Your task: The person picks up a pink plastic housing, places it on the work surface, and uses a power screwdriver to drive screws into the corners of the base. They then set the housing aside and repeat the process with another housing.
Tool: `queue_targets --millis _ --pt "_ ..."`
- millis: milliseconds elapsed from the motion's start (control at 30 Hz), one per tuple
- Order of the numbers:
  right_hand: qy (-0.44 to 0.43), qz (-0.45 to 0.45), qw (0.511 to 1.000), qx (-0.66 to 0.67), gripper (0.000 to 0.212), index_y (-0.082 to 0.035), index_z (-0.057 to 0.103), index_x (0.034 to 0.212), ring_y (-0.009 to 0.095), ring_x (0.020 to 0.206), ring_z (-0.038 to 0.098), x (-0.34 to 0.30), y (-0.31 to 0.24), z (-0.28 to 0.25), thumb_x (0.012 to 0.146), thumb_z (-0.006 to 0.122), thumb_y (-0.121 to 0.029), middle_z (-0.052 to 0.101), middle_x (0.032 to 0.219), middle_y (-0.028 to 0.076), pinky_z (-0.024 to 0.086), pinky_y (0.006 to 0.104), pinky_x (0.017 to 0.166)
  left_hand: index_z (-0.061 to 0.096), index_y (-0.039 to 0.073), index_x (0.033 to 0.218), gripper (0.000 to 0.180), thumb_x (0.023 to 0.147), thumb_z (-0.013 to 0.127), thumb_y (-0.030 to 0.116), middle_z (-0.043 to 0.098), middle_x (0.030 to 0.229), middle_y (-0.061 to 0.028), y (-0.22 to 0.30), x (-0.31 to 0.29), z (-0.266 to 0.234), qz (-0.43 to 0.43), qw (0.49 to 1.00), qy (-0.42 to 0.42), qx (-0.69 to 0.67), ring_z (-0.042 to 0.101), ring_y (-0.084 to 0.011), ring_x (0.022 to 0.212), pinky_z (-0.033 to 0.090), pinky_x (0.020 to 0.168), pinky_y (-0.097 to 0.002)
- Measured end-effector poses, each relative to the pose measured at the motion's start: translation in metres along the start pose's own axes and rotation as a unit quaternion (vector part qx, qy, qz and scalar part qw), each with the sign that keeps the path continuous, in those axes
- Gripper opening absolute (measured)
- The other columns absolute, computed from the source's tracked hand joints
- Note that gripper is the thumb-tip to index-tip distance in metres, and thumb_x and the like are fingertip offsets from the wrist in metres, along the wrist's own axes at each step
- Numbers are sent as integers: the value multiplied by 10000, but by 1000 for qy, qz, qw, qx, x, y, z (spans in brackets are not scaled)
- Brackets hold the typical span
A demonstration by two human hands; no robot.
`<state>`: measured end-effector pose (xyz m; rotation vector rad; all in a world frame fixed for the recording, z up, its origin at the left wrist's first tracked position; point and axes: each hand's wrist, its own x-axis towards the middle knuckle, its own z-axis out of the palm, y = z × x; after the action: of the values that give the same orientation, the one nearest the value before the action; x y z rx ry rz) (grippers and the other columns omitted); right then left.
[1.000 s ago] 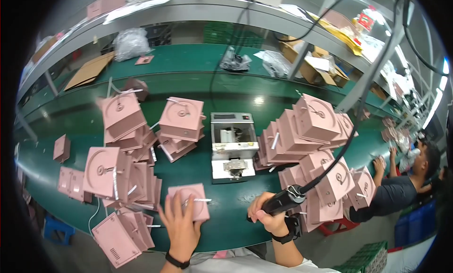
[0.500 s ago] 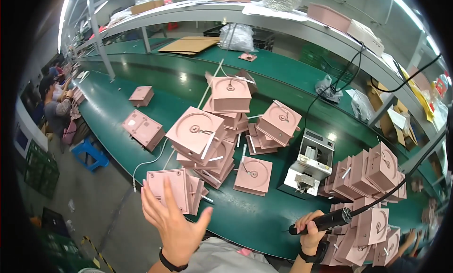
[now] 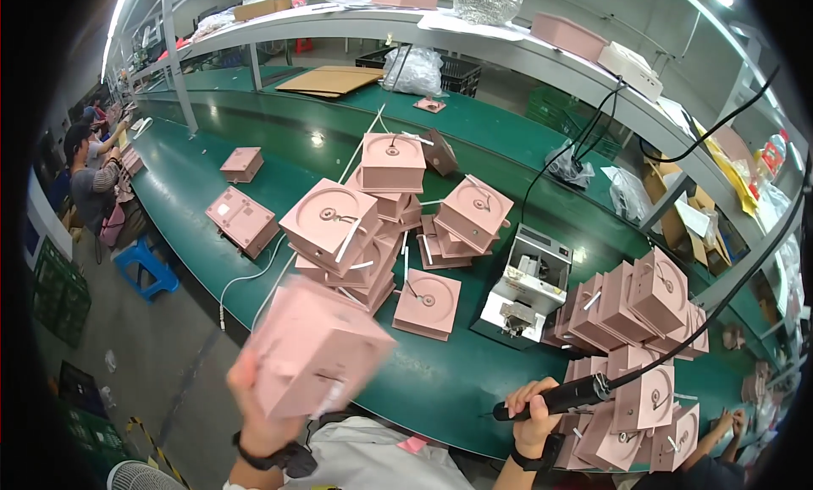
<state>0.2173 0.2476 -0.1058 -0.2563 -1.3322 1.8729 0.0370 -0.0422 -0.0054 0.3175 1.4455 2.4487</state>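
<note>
1. Standing on the floor at the left, a blue plastic stool sits near the glossy green bench.
2. On the bench's left part lies a matte pink box, small round marks on its upper face; nearer, a thin white cable droops over the edge.
3. At near left, the left hand is clamped on a boxy pink housing raised above the near edge. Motion blurs its smooth faces, and it covers part of the bench behind; some of the fingers are hidden.
4. Beyond it rises an uneven left stack of similar housings, with round recesses, fine wires and white strips.
5. Just right of that, a single square housing lies with its circular recess upward.
6. Farther right stands an open-topped metal machine, grey and angular.
7. At near right, the right hand has its fingers wrapped around a black cylindrical power driver, its thin bit pointing left.
8. The driver's black cord cuts across the pink right piles, partly blocking them; a co-worker's hands show beyond.
</note>
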Motion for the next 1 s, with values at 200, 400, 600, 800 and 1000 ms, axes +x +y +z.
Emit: queue_targets --millis 200,400,600,800,1000 --pt "38 1 999 19 236 -46 486 909 186 533 527 -28 -5 -16 926 685 -171 516 654 83 493 346 557 506 97 1458 743 991 317 643 620 1354 -143 -109 54 70 -330 895 -94 -286 654 -314 1159 553 968 -450" --pt "-11 12 1000 14 231 -58 548 926 200 606 530 -38 -19 -5 965 703 -225 558 740 82 478 350 577 471 90 1476 875 976 212 760 585 1401 -152 -173 88 41 -403 782 -175 -442 651 -388 1147 579 970 -449" --pt "-18 19 1000 7 247 -50 547 944 203 612 527 -24 -19 -2 956 723 -223 555 739 88 477 355 602 404 79 1511 827 1032 171 712 570 1413 -149 -145 82 59 -391 885 -80 -240 618 -360 1227 513 1076 -478" --pt "-63 52 997 12 239 -48 547 968 215 665 551 -16 -11 9 966 712 -220 576 787 102 486 376 667 319 66 1563 688 1100 274 573 510 1479 -171 -168 78 49 -372 883 -6 -284 562 -327 1315 399 1182 -511" --pt "-28 33 999 5 209 -51 547 977 223 720 576 -23 -13 6 979 698 -196 593 834 111 484 390 741 432 21 1496 592 1103 392 462 513 1505 -162 -108 62 55 -361 917 -154 -71 522 -279 1370 429 1150 -407"
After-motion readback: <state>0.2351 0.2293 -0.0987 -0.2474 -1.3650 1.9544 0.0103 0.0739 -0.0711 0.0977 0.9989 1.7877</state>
